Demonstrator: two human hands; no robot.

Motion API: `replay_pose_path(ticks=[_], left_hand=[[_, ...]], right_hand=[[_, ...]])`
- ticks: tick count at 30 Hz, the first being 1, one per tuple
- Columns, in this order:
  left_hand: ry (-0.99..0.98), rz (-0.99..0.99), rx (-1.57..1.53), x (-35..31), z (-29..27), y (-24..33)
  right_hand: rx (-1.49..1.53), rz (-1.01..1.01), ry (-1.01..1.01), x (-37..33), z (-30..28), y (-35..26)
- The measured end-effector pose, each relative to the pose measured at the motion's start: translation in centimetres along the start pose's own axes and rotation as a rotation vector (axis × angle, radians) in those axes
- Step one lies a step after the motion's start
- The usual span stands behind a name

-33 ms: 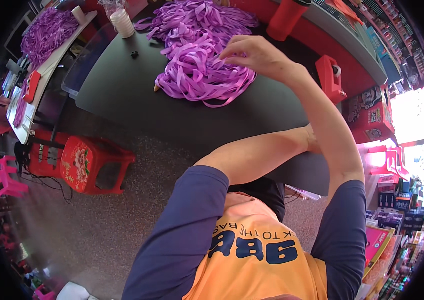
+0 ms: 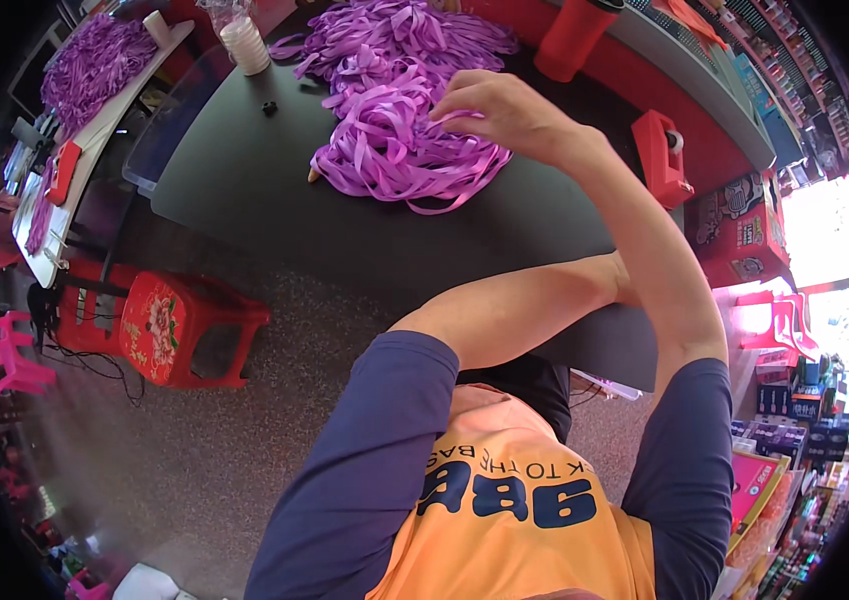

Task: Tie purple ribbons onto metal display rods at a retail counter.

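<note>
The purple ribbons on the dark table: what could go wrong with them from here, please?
The purple ribbons lie in loose, crossing loops, so they may tangle if one is pulled. The right hand is at their right side, with fingers bent, and might drag neighbouring loops along.

Forms a heap of purple ribbon [image 2: 385, 120], flat and shiny; lies loose and tangled on the dark table [image 2: 275, 200], looped at the near end, spreads wider beyond.
</note>
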State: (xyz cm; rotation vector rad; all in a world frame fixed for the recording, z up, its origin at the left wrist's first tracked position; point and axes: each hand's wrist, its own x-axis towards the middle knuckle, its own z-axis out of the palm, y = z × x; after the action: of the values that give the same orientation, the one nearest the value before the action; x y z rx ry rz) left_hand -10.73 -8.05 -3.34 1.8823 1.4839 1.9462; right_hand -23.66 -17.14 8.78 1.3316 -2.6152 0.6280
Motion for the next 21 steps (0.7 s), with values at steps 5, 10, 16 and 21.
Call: replay_pose_path(ticks=[5, 10, 16, 21], left_hand=[[-0.026, -0.160, -0.462, -0.4, 2.8, -4.4], [0.217, 0.062, -0.123, -0.1, 2.4, -2.1], [-0.298, -0.069, 0.832, 2.0, -1.1, 2.2], [-0.250, -0.064, 0.777, 1.8, -1.5, 3.0]], right_hand=[[-0.346, 0.093, 0.007, 1.7, 2.9, 0.0], [0.221, 0.397, 0.359, 0.6, -1.5, -0.3], [1.266, 0.111, 0.763, -5.9, -15.2, -0.6], [1.044, -0.030, 0.743, -18.1, -26.6, -5.6]])
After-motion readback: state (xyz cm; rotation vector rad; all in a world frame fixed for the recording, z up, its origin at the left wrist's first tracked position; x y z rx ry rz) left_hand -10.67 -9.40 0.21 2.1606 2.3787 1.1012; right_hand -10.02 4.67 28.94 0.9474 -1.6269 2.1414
